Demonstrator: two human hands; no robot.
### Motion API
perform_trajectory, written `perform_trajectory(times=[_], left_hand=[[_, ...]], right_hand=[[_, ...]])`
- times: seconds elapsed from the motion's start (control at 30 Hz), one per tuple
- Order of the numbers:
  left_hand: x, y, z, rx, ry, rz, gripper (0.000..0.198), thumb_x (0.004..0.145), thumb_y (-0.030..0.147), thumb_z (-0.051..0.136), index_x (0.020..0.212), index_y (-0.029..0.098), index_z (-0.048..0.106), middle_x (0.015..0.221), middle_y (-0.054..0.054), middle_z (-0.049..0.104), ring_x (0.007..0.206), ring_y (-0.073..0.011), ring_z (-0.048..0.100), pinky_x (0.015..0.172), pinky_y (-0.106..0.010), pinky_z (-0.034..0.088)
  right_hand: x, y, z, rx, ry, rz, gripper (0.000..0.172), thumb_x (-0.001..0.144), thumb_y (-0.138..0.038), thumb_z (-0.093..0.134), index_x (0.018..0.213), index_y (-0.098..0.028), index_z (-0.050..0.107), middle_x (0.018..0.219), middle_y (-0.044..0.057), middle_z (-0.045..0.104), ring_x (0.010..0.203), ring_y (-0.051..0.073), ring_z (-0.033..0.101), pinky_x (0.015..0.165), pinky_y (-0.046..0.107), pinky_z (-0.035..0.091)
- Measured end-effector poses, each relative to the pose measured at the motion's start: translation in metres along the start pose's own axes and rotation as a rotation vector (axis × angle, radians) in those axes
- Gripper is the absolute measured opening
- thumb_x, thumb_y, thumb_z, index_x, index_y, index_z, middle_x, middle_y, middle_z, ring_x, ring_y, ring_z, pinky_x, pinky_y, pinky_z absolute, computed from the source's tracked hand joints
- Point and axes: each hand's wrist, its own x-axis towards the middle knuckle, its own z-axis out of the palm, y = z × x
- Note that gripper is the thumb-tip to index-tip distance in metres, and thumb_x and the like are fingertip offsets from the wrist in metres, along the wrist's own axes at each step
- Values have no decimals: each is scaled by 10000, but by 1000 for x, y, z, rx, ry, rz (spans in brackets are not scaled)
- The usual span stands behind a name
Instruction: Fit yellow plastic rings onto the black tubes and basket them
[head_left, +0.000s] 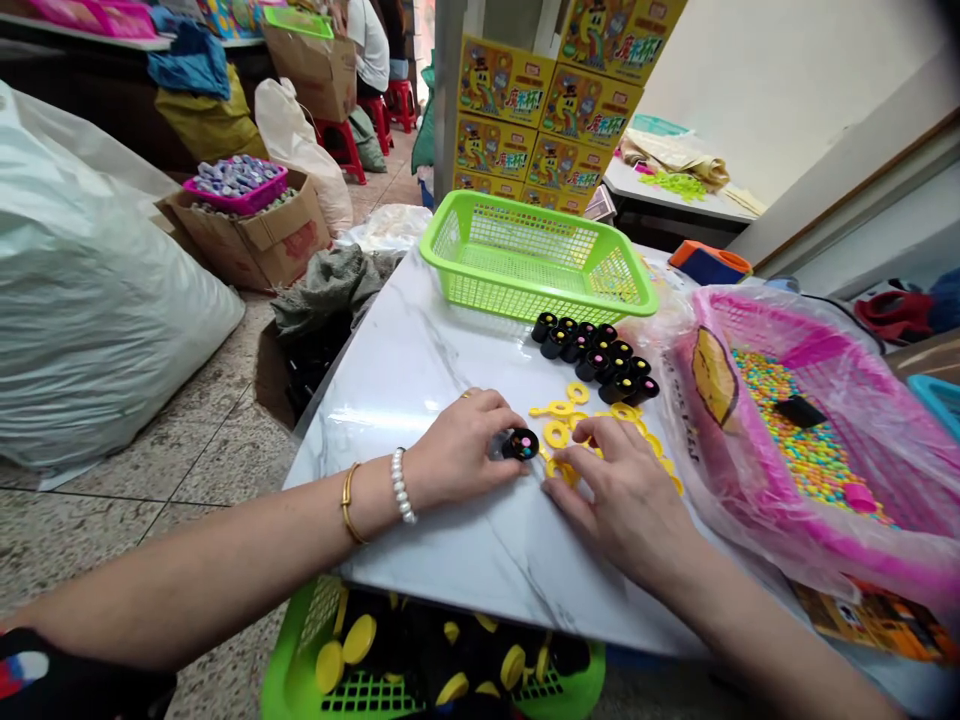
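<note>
My left hand (461, 445) grips a small black cylinder (520, 444) with coloured beads showing in its open end. My right hand (622, 495) rests on the marble-patterned board (420, 400), its thumb and fingers pinching a yellow plastic ring (561, 470). More flat yellow rings (559, 432) lie scattered just beyond that hand. Behind them, a tight group of black cylinders (592, 355) stands upright, several with beads inside.
A lime-green plastic basket (532, 255) sits on the board's far end. To the right, a pink basket (810, 430) lined with clear plastic holds many coloured beads. Below the board is a green basket (420, 650) of black and yellow parts. Large sacks and cartons line the left.
</note>
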Motion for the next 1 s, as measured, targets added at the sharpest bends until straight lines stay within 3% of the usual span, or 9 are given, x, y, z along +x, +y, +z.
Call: perform_trajectory(times=[0.13, 0.27, 0.43, 0.63, 0.7, 0.8, 0.87, 0.93, 1.0], left_hand=[[0, -1, 1, -19, -18, 29, 360, 766, 426, 747, 990, 149, 696, 921, -86, 630, 889, -224, 557, 811, -346, 468], [-2, -2, 4, -4, -22, 25, 316, 754, 364, 759, 981, 153, 700, 874, -71, 627, 859, -216, 554, 779, -329, 462], [-6, 0, 6, -47, 14, 69, 254, 785, 270, 713, 1016, 168, 686, 927, -73, 630, 892, -208, 558, 810, -338, 478], [-4, 4, 4, -93, 53, 74, 243, 830, 189, 627, 1069, 168, 667, 995, -83, 637, 937, -203, 566, 861, -348, 484], [-3, 4, 3, -71, 4, 40, 251, 790, 201, 670, 1038, 161, 676, 952, -79, 644, 915, -212, 567, 848, -353, 483], [-1, 4, 3, -58, -55, 11, 260, 759, 227, 698, 1013, 169, 684, 914, -70, 646, 896, -216, 565, 830, -347, 481], [-2, 5, 3, -51, -60, 25, 256, 756, 222, 684, 1008, 172, 683, 904, -66, 642, 887, -212, 560, 822, -339, 477], [-3, 7, 4, -28, -48, 43, 245, 744, 210, 671, 985, 166, 678, 890, -66, 634, 870, -211, 552, 807, -334, 473], [-4, 8, 5, -3, -37, 51, 227, 736, 201, 658, 957, 152, 671, 885, -72, 627, 856, -211, 543, 788, -331, 468]], right_hand=[[19, 7, -7, 232, -134, 108, 194, 872, -241, 492, 887, -174, 674, 809, 67, 659, 738, 200, 615, 685, 327, 476], [24, 11, -4, 429, -277, 185, 270, 848, -205, 481, 1058, -203, 650, 674, -26, 648, 560, 141, 573, 563, 262, 419], [17, 18, -2, 473, -315, 103, 256, 823, -182, 507, 1019, -225, 664, 795, -1, 675, 645, 138, 589, 593, 248, 423], [15, 8, -3, 399, -345, 127, 46, 798, -249, 606, 830, -216, 599, 693, -22, 610, 601, 139, 536, 540, 245, 362], [15, 8, -3, 370, -329, 139, 66, 801, -258, 606, 854, -220, 618, 717, -16, 626, 628, 150, 557, 554, 253, 373], [12, 16, -5, 392, -271, 171, 305, 817, -256, 573, 1114, -240, 639, 707, -19, 649, 622, 163, 593, 563, 266, 417], [10, 23, -5, 433, -236, 166, 376, 841, -265, 546, 1208, -248, 626, 800, 14, 702, 717, 190, 648, 642, 301, 478], [9, 29, -6, 511, -240, 159, 305, 865, -289, 541, 1141, -247, 663, 903, 45, 722, 837, 217, 670, 727, 337, 512], [10, 31, -6, 681, -304, 224, 201, 888, -339, 540, 992, -225, 669, 848, 44, 710, 766, 204, 670, 666, 320, 528]])
